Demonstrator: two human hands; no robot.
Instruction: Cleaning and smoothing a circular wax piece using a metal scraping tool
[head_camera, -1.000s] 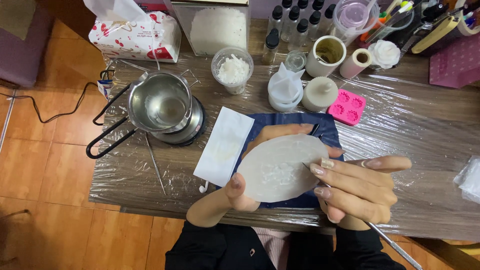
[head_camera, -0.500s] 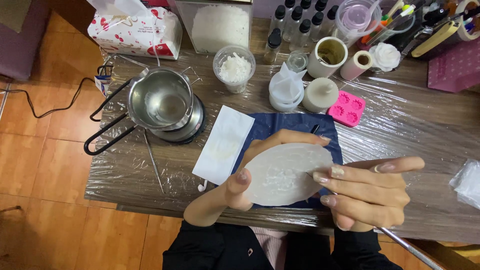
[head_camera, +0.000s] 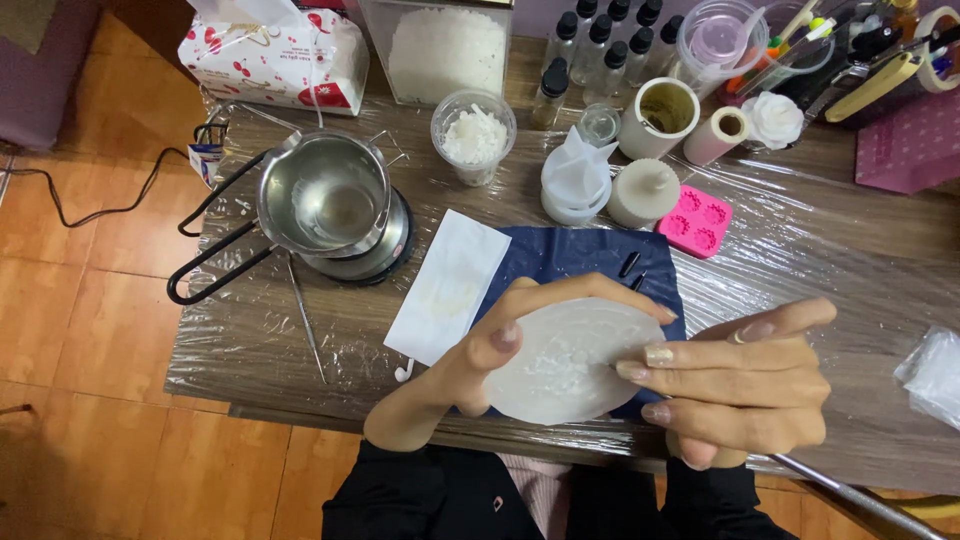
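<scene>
Left hand (head_camera: 480, 365) grips the white oval wax-like slab (head_camera: 570, 362), thumb on top. Right hand (head_camera: 745, 385), fingers nearly straight, fingertips now pressing the slab's edge, has slid slightly rightward since a second ago; nothing grasped. Slab unchanged above the dark blue cloth mat (head_camera: 585, 255).

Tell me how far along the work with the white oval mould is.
Done: the metal pot on the small burner holds clear liquid, and the white oval mould shows a pale filling. In hand: the left hand holds the mould above the blue cloth while the right hand presses fingertips to its rim. Left: the filling sits inside; the pink mould looks empty.
</scene>
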